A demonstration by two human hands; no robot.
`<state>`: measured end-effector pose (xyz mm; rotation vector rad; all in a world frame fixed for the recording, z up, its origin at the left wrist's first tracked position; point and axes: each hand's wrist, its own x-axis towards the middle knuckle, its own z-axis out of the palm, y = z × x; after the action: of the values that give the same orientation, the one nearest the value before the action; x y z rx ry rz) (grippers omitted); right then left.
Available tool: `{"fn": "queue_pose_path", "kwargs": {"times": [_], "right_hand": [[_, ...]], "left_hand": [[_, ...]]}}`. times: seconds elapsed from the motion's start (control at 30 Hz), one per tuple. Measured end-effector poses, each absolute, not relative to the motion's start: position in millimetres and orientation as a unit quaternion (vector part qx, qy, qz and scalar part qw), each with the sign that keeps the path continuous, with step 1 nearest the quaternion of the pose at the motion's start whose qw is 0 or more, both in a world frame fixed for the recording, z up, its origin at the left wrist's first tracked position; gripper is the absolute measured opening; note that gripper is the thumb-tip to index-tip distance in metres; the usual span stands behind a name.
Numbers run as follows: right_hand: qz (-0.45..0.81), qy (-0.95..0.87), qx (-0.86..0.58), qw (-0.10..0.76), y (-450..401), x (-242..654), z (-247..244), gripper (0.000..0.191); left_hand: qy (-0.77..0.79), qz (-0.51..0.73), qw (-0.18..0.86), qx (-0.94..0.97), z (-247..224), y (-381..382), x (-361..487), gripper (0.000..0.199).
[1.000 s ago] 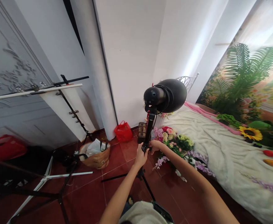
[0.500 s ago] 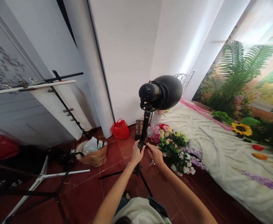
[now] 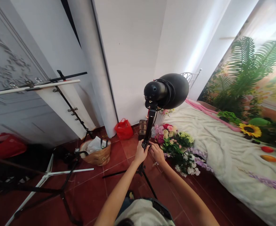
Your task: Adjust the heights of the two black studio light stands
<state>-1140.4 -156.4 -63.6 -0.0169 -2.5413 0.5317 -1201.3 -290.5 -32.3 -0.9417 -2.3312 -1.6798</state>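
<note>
A black studio light [image 3: 175,91] with a round reflector and coiled cable sits on top of a black light stand [image 3: 148,128] in front of me. My left hand [image 3: 141,153] is wrapped round the stand's pole just below the upper section. On the pole's right side, my right hand [image 3: 157,153] has its fingers bent together at the same joint. The small part under those fingertips is mostly hidden. Below my hands, the stand's legs spread over the red tiles.
Artificial flowers [image 3: 173,138] and a bed with a cream blanket [image 3: 199,128] lie to the right. A wicker basket [image 3: 100,157], a red bag [image 3: 124,129] and a small chest [image 3: 142,128] stand beyond the stand. White and black stand legs [image 3: 69,171] cross the floor at left.
My right hand's fingers have drawn in closer against the pole joint and curled more. My left hand keeps its hold. The whole view has shifted slightly.
</note>
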Motion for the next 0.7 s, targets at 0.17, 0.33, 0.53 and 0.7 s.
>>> {"fn": "queue_pose_path", "kwargs": {"times": [0.17, 0.33, 0.53, 0.7], "right_hand": [[0.199, -0.942, -0.002, 0.271, -176, -1111, -89, 0.019], [0.252, -0.915, -0.091, 0.301, -182, -1096, -66, 0.01], [0.366, -0.861, -0.097, 0.34, -191, -1142, -23, 0.053], [0.445, -0.856, -0.099, 0.244, -196, -1184, -28, 0.029]], "left_hand": [[-0.769, -0.56, 0.047, -0.305, -27, -295, -1202, 0.034], [-0.753, -0.575, 0.04, -0.318, -26, -307, -1204, 0.039], [-0.734, -0.6, 0.01, -0.318, -47, -306, -1206, 0.034], [-0.699, -0.657, -0.028, -0.281, -54, -295, -1218, 0.035]]}}
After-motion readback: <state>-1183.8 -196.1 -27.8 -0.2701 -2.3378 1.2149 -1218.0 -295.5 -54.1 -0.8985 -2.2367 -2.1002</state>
